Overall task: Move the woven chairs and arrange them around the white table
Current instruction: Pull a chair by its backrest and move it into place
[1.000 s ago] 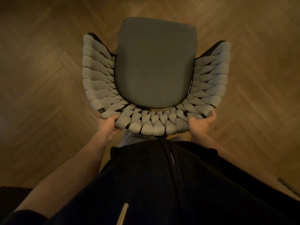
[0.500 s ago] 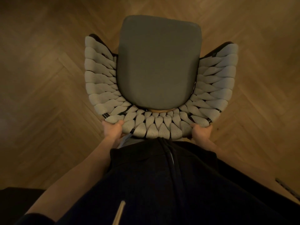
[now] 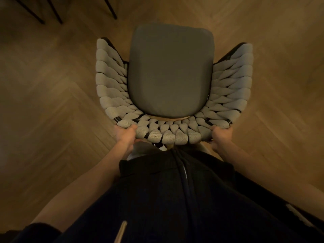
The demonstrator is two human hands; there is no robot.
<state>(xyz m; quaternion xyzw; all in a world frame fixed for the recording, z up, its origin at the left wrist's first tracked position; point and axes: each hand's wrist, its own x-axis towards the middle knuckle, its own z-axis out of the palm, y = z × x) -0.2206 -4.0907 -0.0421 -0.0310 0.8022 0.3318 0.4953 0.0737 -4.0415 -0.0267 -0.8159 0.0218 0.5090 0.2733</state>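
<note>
Woven chair (image 3: pixel 112 95), one, gripped by left hand (image 3: pixel 125 135) and right hand (image 3: pixel 221 137).

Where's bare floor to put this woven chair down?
Bare parquet floor lies left of the woven chair and right of it, and ahead past the seat. Crowded only at top left, where dark thin legs stand. Both hands, left and right, grip the backrest.

**Materials and finishes**

Curved chair back of thick pale-grey knitted cord (image 3: pixel 112 92), ribbed and matt, wound on a thin black frame (image 3: pixel 117 118) with a slight sheen. Grey padded seat cushion (image 3: pixel 171 71), smooth, matt. Brown herringbone wood floor (image 3: pixel 52 106), satin, faint grain. Thin black legs (image 3: pixel 52 9), likely metal. Dark knit cloth garment (image 3: pixel 157 199), matt.
</note>
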